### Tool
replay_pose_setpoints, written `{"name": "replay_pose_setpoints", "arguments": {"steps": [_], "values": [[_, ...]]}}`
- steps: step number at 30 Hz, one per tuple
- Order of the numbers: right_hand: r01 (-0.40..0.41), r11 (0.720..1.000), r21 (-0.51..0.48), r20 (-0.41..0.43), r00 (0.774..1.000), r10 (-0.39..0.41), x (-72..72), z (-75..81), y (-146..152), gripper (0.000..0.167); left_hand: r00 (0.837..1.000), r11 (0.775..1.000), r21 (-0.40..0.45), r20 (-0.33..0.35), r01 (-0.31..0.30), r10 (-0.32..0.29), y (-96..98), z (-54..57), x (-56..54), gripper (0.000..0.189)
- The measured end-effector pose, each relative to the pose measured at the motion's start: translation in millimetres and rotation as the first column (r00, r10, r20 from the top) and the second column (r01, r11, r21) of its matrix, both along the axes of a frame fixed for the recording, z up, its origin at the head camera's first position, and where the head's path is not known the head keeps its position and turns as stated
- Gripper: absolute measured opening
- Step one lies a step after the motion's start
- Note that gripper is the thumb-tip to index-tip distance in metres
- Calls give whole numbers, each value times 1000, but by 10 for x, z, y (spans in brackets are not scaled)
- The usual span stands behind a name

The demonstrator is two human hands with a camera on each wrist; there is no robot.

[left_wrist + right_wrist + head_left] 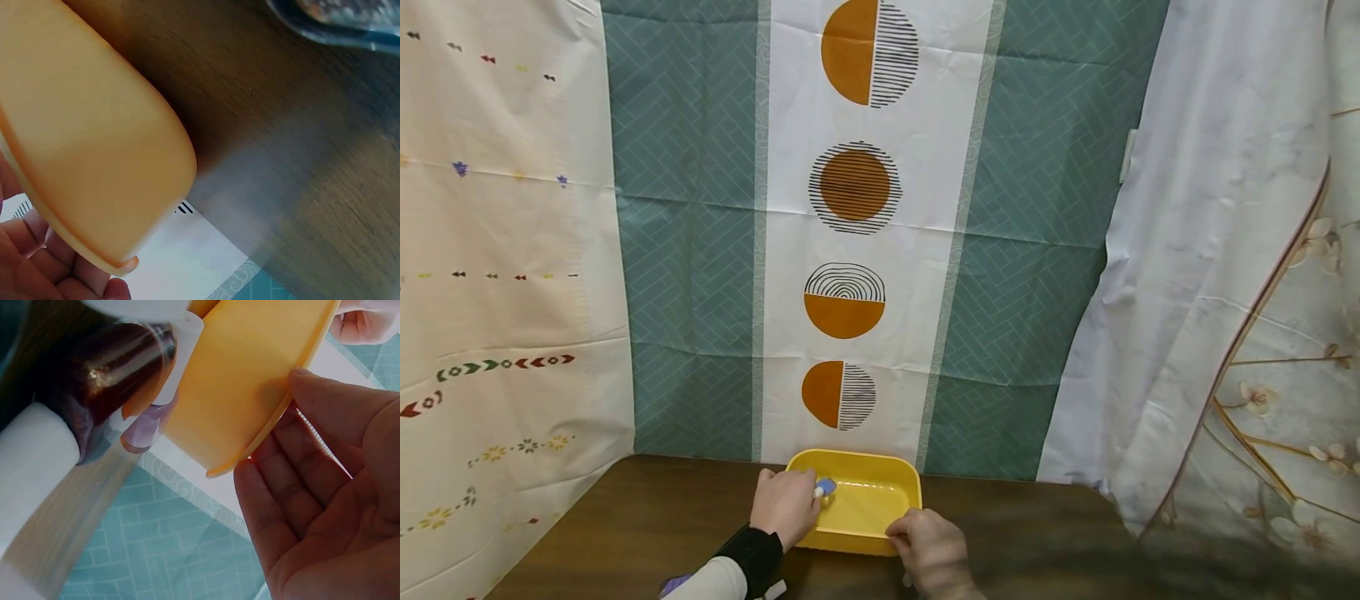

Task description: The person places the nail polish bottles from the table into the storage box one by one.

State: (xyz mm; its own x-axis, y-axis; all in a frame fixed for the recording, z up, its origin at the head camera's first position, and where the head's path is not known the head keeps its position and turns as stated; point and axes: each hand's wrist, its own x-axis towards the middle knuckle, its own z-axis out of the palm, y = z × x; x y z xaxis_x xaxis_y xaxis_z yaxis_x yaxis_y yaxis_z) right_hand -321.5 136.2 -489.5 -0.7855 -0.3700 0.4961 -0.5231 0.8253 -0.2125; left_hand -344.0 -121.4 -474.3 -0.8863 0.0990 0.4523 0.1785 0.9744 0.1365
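Note:
A yellow plastic tub (857, 542) stands on the brown table against the hanging cloth. My left hand (786, 508) grips its left side; the left wrist view shows curled fingers (59, 265) at the tub's rim. With thumb and fingers, my right hand (931, 546) pinches the rim at the near right corner. A small blue and white object (826, 487) shows beside the left fingertips, inside the tub's outline; whether the hand touches it I cannot tell.
Close to the right hand stand a dark bottle (119, 369) and a white cylindrical piece (37, 462). A clear-edged container (362, 31) is partly visible. Something purple (674, 585) lies near the left sleeve. Patterned cloths (692, 250) hang behind the table.

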Motion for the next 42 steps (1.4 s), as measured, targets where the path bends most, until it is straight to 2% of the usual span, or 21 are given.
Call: {"name": "replay_pose_setpoints", "arguments": {"steps": [9, 12, 20, 27, 32, 39, 42], "values": [[2, 1000, 5, -22, 1000, -2, 14, -14, -5, 13, 1000, 1000, -13, 11, -12, 12, -5, -104, -85, 26], [6, 1000, -2, -31, 999, -6, 19, -22, -6, 13, 999, 1000, -8, 36, -22, 22, 4, -114, -123, 24], [-8, 1000, 1, -43, 999, 8, 18, -4, 4, 13, 994, 999, -18, 102, -38, 40, 38, -85, -144, 19], [-8, 1000, 1, -85, 996, 8, 29, 8, -22, 12, 979, 996, -52, 186, -74, 82, 58, -40, -167, 24], [1, 1000, 23, -64, 998, 1, 6, 7, -67, 11, 978, 994, -80, 188, -80, 94, 33, -72, -198, 31], [23, 1000, 18, -77, 997, -22, 8, -13, -75, 14, 962, 990, -122, 253, -73, 102, 70, -21, -215, 27], [34, 999, 16, -88, 996, -33, 4, -25, -48, 15, 962, 990, -126, 257, -65, 96, 110, -26, -236, 27]]}}
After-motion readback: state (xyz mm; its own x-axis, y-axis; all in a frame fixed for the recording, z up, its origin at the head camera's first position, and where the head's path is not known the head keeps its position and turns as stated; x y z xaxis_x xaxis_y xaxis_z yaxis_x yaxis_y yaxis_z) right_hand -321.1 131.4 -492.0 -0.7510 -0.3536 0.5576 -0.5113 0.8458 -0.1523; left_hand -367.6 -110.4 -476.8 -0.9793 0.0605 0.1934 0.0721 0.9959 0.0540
